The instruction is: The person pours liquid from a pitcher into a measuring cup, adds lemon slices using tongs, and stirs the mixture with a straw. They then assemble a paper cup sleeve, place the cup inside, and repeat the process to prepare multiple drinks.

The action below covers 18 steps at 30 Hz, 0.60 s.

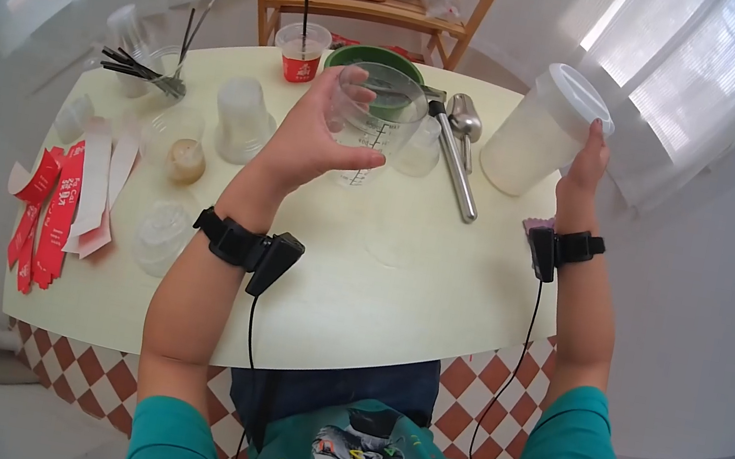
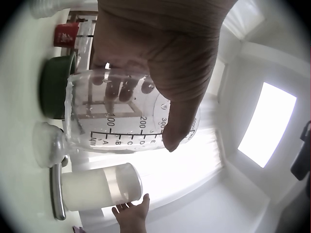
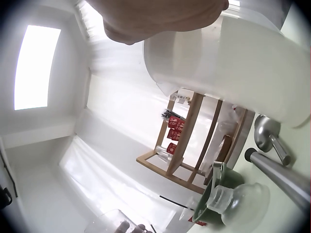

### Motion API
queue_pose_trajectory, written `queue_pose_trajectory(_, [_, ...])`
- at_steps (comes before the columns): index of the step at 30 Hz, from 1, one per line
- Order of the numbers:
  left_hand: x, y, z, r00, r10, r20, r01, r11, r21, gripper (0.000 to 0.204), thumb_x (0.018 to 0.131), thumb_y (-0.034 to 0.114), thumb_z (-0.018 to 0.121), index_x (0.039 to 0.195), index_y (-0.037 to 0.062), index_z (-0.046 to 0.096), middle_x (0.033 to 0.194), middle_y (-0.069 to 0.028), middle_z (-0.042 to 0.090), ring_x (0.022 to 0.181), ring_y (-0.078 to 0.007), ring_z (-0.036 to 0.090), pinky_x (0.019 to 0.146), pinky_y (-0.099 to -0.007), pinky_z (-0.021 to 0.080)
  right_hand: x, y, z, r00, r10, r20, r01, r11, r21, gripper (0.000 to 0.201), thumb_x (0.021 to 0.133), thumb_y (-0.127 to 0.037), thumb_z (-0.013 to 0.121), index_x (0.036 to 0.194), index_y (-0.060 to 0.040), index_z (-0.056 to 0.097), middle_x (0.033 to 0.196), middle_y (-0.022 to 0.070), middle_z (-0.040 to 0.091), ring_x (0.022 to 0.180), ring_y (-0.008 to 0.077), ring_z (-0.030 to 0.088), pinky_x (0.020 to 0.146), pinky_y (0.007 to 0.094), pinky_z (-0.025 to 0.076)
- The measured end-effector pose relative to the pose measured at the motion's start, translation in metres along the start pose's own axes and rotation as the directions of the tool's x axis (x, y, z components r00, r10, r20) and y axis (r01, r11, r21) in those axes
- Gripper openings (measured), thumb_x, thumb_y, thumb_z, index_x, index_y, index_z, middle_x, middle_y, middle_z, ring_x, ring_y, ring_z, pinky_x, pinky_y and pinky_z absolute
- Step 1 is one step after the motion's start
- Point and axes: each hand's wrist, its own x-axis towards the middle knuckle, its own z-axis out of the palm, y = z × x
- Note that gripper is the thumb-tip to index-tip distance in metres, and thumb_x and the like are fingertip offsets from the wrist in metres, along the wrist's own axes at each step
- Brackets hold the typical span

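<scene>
My left hand point(image 1: 305, 136) grips a clear measuring cup point(image 1: 375, 124) with black scale marks, thumb on the near side and fingers round the back. In the left wrist view the cup point(image 2: 116, 111) shows lines up its side, with the hand point(image 2: 167, 53) round its upper part. My right hand point(image 1: 583, 173) touches the right side of a tall translucent lidded jug point(image 1: 535, 131) standing at the table's right. The right wrist view shows the hand point(image 3: 160, 19) against the jug point(image 3: 233, 63), its fingertips mostly hidden.
Behind the cup is a green bowl point(image 1: 348, 55), beside a red-labelled cup point(image 1: 299, 67) with a straw. A steel rod point(image 1: 457, 172) and scoop point(image 1: 466, 120) lie between cup and jug. At left are plastic cups point(image 1: 243, 121), black straws point(image 1: 137, 69) and red paper strips point(image 1: 60, 207).
</scene>
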Motion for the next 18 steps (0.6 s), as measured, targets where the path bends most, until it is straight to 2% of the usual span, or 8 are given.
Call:
queue_pose_trajectory(4, [0.000, 0.000, 0.001, 1.000, -0.009, 0.001, 0.009, 1.000, 0.017, 0.093, 0.054, 0.016, 0.088, 0.133, 0.0095, 0.040, 0.121, -0.0090, 0.053, 0.115, -0.0226, 0.049, 0.098, -0.0400, 0.039, -0.005, -0.003, 0.000, 0.999, -0.027, 0.019, 0.029, 0.995, -0.096, 0.056, 0.091, -0.039, 0.060, 0.120, 0.0068, 0.045, 0.117, 0.0133, 0.053, 0.108, 0.0195, 0.051, 0.092, 0.0319, 0.042])
queue_pose_trajectory(8, [0.001, -0.006, -0.002, 1.000, -0.014, -0.014, 0.015, 0.999, 0.049, 0.092, 0.054, 0.015, 0.087, 0.133, 0.0092, 0.040, 0.120, -0.0083, 0.054, 0.115, -0.0225, 0.049, 0.097, -0.0395, 0.040, -0.009, 0.001, 0.000, 0.999, -0.036, -0.005, 0.036, 0.996, -0.081, 0.056, 0.091, -0.037, 0.060, 0.121, 0.0075, 0.045, 0.115, 0.0131, 0.053, 0.109, 0.0206, 0.051, 0.093, 0.0322, 0.041])
queue_pose_trajectory(10, [0.002, -0.008, -0.004, 0.999, -0.034, -0.037, 0.036, 0.997, 0.064, 0.092, 0.055, 0.016, 0.087, 0.133, 0.0092, 0.039, 0.121, -0.0080, 0.054, 0.116, -0.0223, 0.049, 0.098, -0.0411, 0.039, 0.002, 0.016, -0.002, 0.960, -0.126, -0.251, 0.032, 0.936, -0.349, 0.055, 0.090, -0.035, 0.061, 0.119, 0.0090, 0.044, 0.111, 0.0137, 0.053, 0.104, 0.0222, 0.052, 0.091, 0.0331, 0.042])
queue_pose_trajectory(11, [0.002, -0.008, -0.004, 0.999, -0.036, -0.040, 0.038, 0.997, 0.063, 0.092, 0.055, 0.016, 0.087, 0.133, 0.0092, 0.039, 0.121, -0.0080, 0.054, 0.116, -0.0223, 0.049, 0.098, -0.0411, 0.039, 0.000, 0.017, -0.003, 0.961, -0.125, -0.248, 0.032, 0.936, -0.351, 0.055, 0.090, -0.035, 0.061, 0.119, 0.0090, 0.044, 0.111, 0.0137, 0.053, 0.104, 0.0222, 0.052, 0.091, 0.0331, 0.042])
queue_pose_trajectory(13, [0.002, -0.008, -0.006, 0.995, -0.059, -0.077, 0.066, 0.994, 0.087, 0.093, 0.055, 0.017, 0.087, 0.134, 0.0093, 0.038, 0.121, -0.0083, 0.053, 0.117, -0.0232, 0.049, 0.099, -0.0435, 0.038, -0.010, 0.013, 0.000, 0.826, -0.515, -0.228, 0.362, 0.795, -0.487, 0.046, 0.089, -0.028, 0.063, 0.115, 0.0070, 0.047, 0.107, 0.0132, 0.054, 0.098, 0.0235, 0.052, 0.088, 0.0346, 0.042])
queue_pose_trajectory(14, [0.002, -0.008, -0.008, 0.995, -0.061, -0.079, 0.068, 0.994, 0.087, 0.093, 0.055, 0.017, 0.087, 0.134, 0.0093, 0.038, 0.121, -0.0083, 0.053, 0.117, -0.0232, 0.049, 0.099, -0.0435, 0.038, -0.020, 0.006, 0.009, 0.827, -0.514, -0.226, 0.362, 0.796, -0.486, 0.046, 0.089, -0.028, 0.063, 0.115, 0.0070, 0.047, 0.107, 0.0132, 0.054, 0.098, 0.0235, 0.052, 0.088, 0.0346, 0.042])
queue_pose_trajectory(16, [0.003, -0.010, -0.008, 0.993, -0.060, -0.099, 0.072, 0.990, 0.122, 0.094, 0.056, 0.017, 0.087, 0.135, 0.0093, 0.037, 0.123, -0.0091, 0.053, 0.118, -0.0241, 0.048, 0.100, -0.0454, 0.037, -0.045, -0.010, 0.032, 0.822, -0.557, 0.116, 0.565, 0.776, -0.279, 0.035, 0.086, -0.022, 0.064, 0.108, 0.0033, 0.053, 0.102, 0.0119, 0.056, 0.092, 0.0223, 0.052, 0.084, 0.0351, 0.043])
queue_pose_trajectory(18, [0.003, -0.014, -0.008, 0.994, -0.064, -0.090, 0.075, 0.989, 0.129, 0.094, 0.056, 0.017, 0.087, 0.135, 0.0091, 0.037, 0.123, -0.0095, 0.052, 0.118, -0.0243, 0.048, 0.100, -0.0455, 0.036, -0.064, -0.020, 0.063, 0.843, -0.486, 0.231, 0.538, 0.759, -0.368, 0.027, 0.084, -0.020, 0.066, 0.101, 0.0007, 0.058, 0.095, 0.0104, 0.058, 0.089, 0.0205, 0.053, 0.082, 0.0335, 0.043])
